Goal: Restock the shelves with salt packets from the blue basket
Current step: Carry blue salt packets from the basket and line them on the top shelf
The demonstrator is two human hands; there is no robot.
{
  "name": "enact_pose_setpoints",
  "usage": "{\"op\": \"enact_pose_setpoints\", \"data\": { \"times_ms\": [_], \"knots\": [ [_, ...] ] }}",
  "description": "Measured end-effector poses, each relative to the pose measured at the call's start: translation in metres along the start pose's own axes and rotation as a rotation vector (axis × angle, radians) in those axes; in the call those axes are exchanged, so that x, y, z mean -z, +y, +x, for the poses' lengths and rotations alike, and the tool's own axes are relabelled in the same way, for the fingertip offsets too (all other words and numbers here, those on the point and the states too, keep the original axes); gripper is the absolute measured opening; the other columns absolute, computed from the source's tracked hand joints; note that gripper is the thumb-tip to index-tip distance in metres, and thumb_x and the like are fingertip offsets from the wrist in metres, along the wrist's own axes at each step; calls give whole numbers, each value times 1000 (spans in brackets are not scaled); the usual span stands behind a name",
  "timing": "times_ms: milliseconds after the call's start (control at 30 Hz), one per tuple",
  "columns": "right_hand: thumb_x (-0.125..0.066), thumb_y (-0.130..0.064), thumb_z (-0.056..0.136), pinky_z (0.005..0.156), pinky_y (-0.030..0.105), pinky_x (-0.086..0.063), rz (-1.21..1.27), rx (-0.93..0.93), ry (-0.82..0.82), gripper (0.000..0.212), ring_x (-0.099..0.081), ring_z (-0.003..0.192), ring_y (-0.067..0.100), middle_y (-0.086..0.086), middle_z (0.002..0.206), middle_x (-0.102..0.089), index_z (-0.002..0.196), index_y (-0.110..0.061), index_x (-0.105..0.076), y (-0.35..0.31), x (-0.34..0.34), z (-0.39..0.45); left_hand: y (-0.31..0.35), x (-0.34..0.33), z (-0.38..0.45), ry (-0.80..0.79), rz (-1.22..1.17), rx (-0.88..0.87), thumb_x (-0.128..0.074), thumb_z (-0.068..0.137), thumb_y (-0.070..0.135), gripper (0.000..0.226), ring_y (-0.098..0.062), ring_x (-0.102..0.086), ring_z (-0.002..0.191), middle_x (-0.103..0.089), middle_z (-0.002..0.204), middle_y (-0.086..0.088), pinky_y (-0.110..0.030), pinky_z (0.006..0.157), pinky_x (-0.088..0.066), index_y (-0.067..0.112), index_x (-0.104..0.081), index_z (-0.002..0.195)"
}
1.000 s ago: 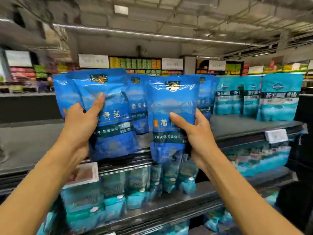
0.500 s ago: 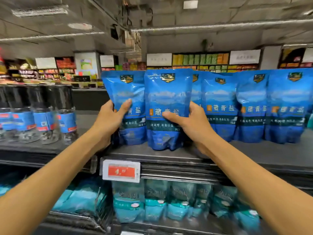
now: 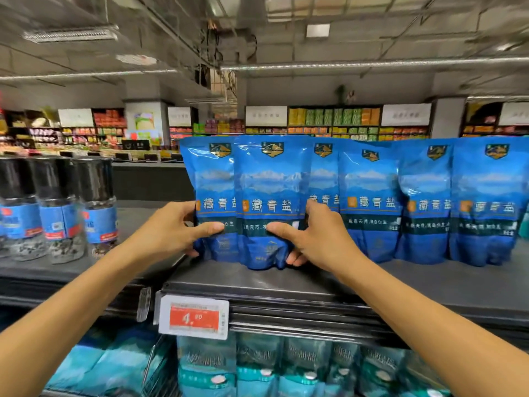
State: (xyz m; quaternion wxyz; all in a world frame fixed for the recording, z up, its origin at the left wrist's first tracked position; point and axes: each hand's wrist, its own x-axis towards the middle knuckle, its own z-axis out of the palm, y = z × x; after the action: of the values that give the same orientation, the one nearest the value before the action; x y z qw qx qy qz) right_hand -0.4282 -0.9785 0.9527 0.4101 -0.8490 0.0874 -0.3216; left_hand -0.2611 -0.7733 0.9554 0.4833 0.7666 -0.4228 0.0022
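— What are the salt packets looking like on that top shelf [image 3: 286, 285]?

— They are standing upright in a row, glossy blue pouches with a gold-and-dark crest near the top, a pale mountain scene beneath it, large white characters across the middle and a dark green band under those. The front salt packet [image 3: 269, 202] is sitting nearest the shelf edge, its rounded bottom resting on the dark shelf surface. The left salt packet [image 3: 214, 196] is standing just behind and beside it, partly overlapped by it.

— And where are the hands sitting against them?

— The left hand [image 3: 171, 230] is gripping the left salt packet from its outer side, thumb pressing across the green band on the front, fingers wrapping behind and under the lower corner. The right hand [image 3: 317, 236] is clamping the front salt packet from its right side, thumb lying across the front band, fingers curling behind and below. The two thumbs are pointing toward each other, close but apart.

— What else is showing around them?

— More of the same blue packets [image 3: 429, 202] are lining up to the right, touching one another. Dark-capped grinder jars [image 3: 60, 207] are standing to the left, well apart from the hands. A price tag [image 3: 194, 318] with a red panel is hanging on the shelf edge below, over teal packets [image 3: 257, 368] on the lower shelf.
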Motion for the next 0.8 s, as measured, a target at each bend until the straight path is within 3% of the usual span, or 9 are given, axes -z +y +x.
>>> {"op": "enact_pose_setpoints", "data": {
  "times_ms": [67, 133, 267, 400, 533, 633, 700, 800],
  "knots": [
    [-82, -37, 82, 49, 42, -61, -29, 0, 7, 39, -70, 47, 27, 13, 58, -71, 86, -11, -54, -3, -4, 2, -1, 0, 1, 20, 112, -22, -72, 69, 57, 43, -10, -62, 60, -76, 92, 13, -34, 56, -60, 43, -72, 109],
    [-80, -39, 82, 52, 43, -62, -43, -10, 5, 45, -70, 48, 27, 14, 61, -72, 97, -5, -56, -4, -6, 3, -4, 0, 2, 27, 107, -25, -76, 77, 48, 33, -10, -58, 57, -76, 87, 11, -31, 52, -58, 47, -70, 110],
    [-79, -41, 83, 53, 38, -62, -59, 15, 27, 43, -70, 50, 25, 11, 68, -74, 103, -9, -59, -6, -9, 0, -8, 3, 0, 50, 115, -19, -77, 85, 33, 29, -6, -53, 49, -76, 90, 6, -24, 49, -52, 45, -70, 110],
    [-79, -44, 83, 51, 34, -61, -100, 17, 80, 53, -68, 47, 19, 11, 80, -71, 109, -6, -54, -7, -15, 0, -6, 3, -1, 83, 161, -23, -77, 86, 29, 27, -7, -58, 52, -75, 93, 14, -23, 50, -53, 45, -70, 108],
    [-75, -52, 83, 47, 21, -55, -155, 2, 67, 79, -65, 44, 10, 9, 81, -68, 136, -2, -42, -7, -16, -2, -5, 5, -2, 95, 203, -22, -78, 84, 32, 31, -9, -61, 52, -75, 91, 12, -24, 50, -55, 47, -69, 109],
    [-74, -57, 81, 58, 32, -61, -182, 9, 47, 75, -69, 51, 12, 8, 78, -69, 128, -6, -43, -5, -14, -5, -2, 4, -7, 104, 246, -15, -79, 81, 36, 31, -9, -63, 51, -74, 78, 14, -32, 55, -59, 47, -68, 108],
    [-73, -61, 80, 66, 39, -60, -222, 16, 50, 81, -71, 66, 19, 8, 81, -68, 130, -6, -42, -4, -13, -7, 0, 4, -12, 127, 319, 1, -78, 78, 46, 31, -5, -64, 56, -72, 71, 15, -29, 60, -54, 41, -68, 107],
    [-70, -66, 78, 52, 27, -45, -266, 27, 73, 87, -68, 69, 20, 3, 75, -60, 132, -5, -39, -3, -14, -10, 3, 5, -19, 165, 375, 39, -74, 71, 61, 41, -8, -67, 78, -71, 92, 13, -27, 69, -49, 36, -66, 103]
  ]
}}
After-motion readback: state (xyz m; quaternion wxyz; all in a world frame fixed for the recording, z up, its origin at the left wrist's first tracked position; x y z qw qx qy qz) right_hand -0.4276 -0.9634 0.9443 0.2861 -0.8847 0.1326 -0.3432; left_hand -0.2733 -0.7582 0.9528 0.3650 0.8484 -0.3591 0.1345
